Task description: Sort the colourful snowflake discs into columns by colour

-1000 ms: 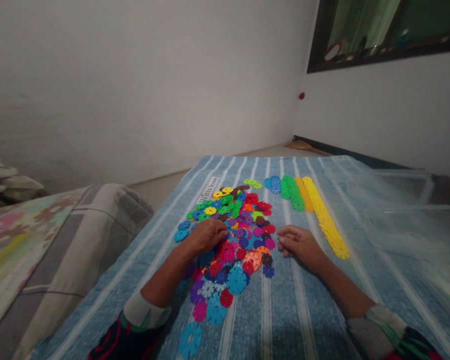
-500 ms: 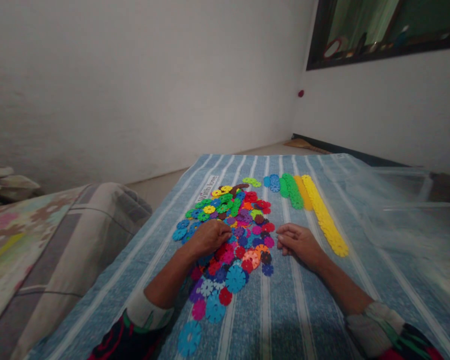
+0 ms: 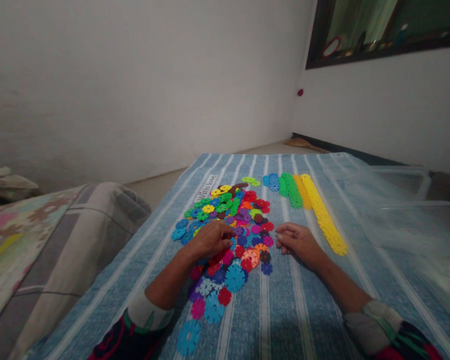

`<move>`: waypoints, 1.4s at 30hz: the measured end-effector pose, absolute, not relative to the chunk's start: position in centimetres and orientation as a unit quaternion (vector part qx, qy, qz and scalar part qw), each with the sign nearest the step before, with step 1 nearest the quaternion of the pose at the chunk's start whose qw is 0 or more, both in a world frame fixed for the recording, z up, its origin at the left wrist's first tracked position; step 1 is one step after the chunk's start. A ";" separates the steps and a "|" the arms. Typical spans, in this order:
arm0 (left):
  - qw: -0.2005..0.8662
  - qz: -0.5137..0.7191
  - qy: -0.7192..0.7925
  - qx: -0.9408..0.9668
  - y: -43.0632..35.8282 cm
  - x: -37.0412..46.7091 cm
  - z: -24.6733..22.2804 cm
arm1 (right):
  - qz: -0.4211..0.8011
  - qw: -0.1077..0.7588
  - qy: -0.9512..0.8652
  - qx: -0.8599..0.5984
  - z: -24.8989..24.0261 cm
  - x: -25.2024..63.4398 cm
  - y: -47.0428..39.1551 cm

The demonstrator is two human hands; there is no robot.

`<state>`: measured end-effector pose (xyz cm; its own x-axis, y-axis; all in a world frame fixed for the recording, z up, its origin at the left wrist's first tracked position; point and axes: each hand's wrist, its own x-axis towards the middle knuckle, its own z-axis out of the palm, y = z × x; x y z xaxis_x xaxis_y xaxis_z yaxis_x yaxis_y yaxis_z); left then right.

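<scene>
A heap of flower-shaped plastic discs [image 3: 234,277] in many colours lies on the striped blue cloth. My left hand [image 3: 212,239] is over the left part of the heap, its thumb and forefinger apart and no disc visible between them. Discs under its palm are hidden. Just right of the heap, my right hand [image 3: 298,241] rests on the cloth with its fingers loosely curled in and nothing seen in them. Beyond it run overlapping rows of yellow discs [image 3: 324,217], orange discs [image 3: 302,190], green discs [image 3: 292,190] and blue discs [image 3: 273,182].
Several lime discs [image 3: 251,181] lie at the back of the striped cloth [image 3: 285,310]. A clear plastic container [image 3: 401,206] stands at the right. To the left is a surface draped with a checked cloth [image 3: 97,220]. White walls [image 3: 153,75] rise behind.
My left hand's thumb and forefinger have parted, and the hand has shifted very slightly over the heap. My right hand stays in place.
</scene>
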<state>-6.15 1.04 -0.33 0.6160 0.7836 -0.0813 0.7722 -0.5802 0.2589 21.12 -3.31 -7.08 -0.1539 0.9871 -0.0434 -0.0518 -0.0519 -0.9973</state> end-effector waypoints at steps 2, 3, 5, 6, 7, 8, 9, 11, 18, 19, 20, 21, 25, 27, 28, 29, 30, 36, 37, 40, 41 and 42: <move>0.147 0.018 0.433 0.889 1.0 -6.1 -0.3 | 0.561 0.460 -0.512 -0.460 -7.0 21.1 -3.3; 0.154 0.018 0.433 0.888 1.0 -6.1 -0.3 | 0.561 0.461 -0.511 -0.461 -7.0 21.1 -3.3; 0.177 0.029 0.436 0.882 1.0 -6.1 -0.4 | 0.561 0.461 -0.508 -0.462 -6.9 21.1 -3.3; 0.196 0.042 0.441 0.875 1.0 -6.1 -0.5 | 0.563 0.462 -0.507 -0.462 -6.9 21.1 -3.3; 0.222 0.059 0.450 0.863 1.1 -6.2 -0.6 | 0.564 0.462 -0.505 -0.462 -6.8 21.1 -3.3; 0.255 0.076 0.462 0.846 1.1 -6.3 -0.8 | 0.566 0.463 -0.504 -0.461 -6.8 21.0 -3.3; 0.291 0.090 0.473 0.827 1.1 -6.4 -0.9 | 0.568 0.462 -0.502 -0.461 -6.8 21.0 -3.4; 0.364 0.111 0.485 0.787 1.2 -6.7 -0.9 | 0.569 0.462 -0.498 -0.463 -6.7 21.0 -3.4; 0.427 0.187 0.521 0.715 1.5 -7.5 0.0 | 0.562 0.467 -0.503 -0.461 -6.5 20.9 -3.4; 0.418 0.197 0.532 0.710 1.5 -7.5 0.0 | 0.560 0.466 -0.507 -0.461 -6.6 20.9 -3.4; 0.407 0.205 0.541 0.707 1.5 -7.5 0.0 | 0.559 0.465 -0.510 -0.460 -6.6 21.0 -3.4; 0.396 0.208 0.548 0.707 1.6 -7.5 -0.1 | 0.558 0.464 -0.513 -0.459 -6.7 21.0 -3.4; 0.358 0.187 0.556 0.726 1.8 -7.3 -0.5 | 0.557 0.466 -0.516 -0.455 -6.9 20.9 -3.2; 0.344 0.172 0.552 0.740 1.9 -7.3 -0.7 | 0.561 0.469 -0.512 -0.451 -7.0 20.9 -3.2; 0.336 0.166 0.550 0.747 2.0 -7.3 -0.7 | 0.564 0.471 -0.509 -0.448 -7.0 20.8 -3.1; 0.329 0.160 0.548 0.752 2.1 -7.3 -0.7 | 0.567 0.472 -0.507 -0.445 -7.0 20.8 -3.1; 0.323 0.159 0.545 0.757 2.2 -7.3 -0.7 | 0.569 0.473 -0.506 -0.444 -7.0 20.7 -3.1; 0.301 0.195 0.531 0.768 3.9 -5.7 0.4 | 0.566 0.473 -0.510 -0.442 -6.9 20.6 -2.9; 0.291 0.198 0.527 0.774 4.5 -5.1 0.7 | 0.566 0.473 -0.511 -0.442 -6.9 20.6 -2.9; 0.247 0.231 0.496 0.800 7.3 -2.7 1.1 | 0.570 0.471 -0.508 -0.442 -7.0 20.5 -2.9; 0.227 0.251 0.483 0.807 8.5 -1.7 1.1 | 0.572 0.471 -0.506 -0.441 -7.0 20.4 -2.9; 0.213 0.265 0.470 0.814 9.8 -0.7 1.0 | 0.574 0.472 -0.505 -0.440 -7.0 20.4 -2.9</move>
<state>-0.67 9.76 1.03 0.4176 0.8786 0.2315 0.6525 -0.4673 0.5965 20.40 -2.87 -7.00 -0.1674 0.9855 -0.0277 -0.0983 -0.0447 -0.9942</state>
